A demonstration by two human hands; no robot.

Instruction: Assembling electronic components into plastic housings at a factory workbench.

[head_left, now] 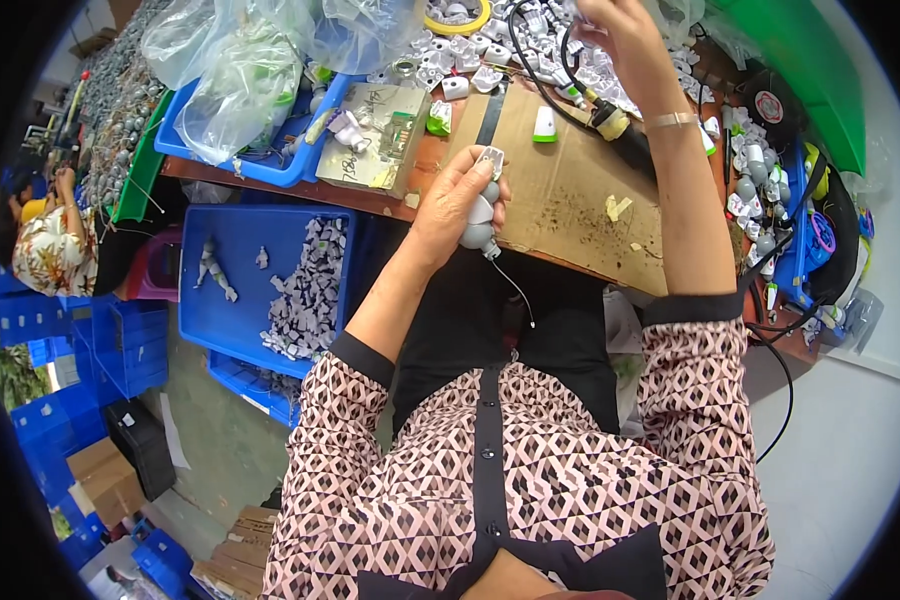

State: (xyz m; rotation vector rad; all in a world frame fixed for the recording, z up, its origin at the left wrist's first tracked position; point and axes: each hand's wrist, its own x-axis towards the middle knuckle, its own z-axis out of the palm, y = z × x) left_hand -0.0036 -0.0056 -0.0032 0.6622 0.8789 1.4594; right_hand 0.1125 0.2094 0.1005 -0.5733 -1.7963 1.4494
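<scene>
My left hand (452,205) is closed around a grey-and-white plastic toy part (478,226), held above the near edge of the cardboard-covered table. A thin white cord (515,283) dangles from the part's rounded grey end, and a white piece shows above my thumb. My right hand (615,30) is raised at the top edge, over a heap of small white plastic parts (535,50). Its fingers are curled together; whatever they hold, if anything, cannot be made out. Below it lies a black-handled tool with a cable (615,125). A white-and-green piece (544,125) stands on the cardboard (560,190).
At the left, a blue tray (240,170) holds plastic bags; a lower blue tray (210,315) contains white parts. A small box (375,130) sits beside a yellow tape roll (457,18). Grey-and-white parts and black cables crowd the right. Another person (55,240) works far left.
</scene>
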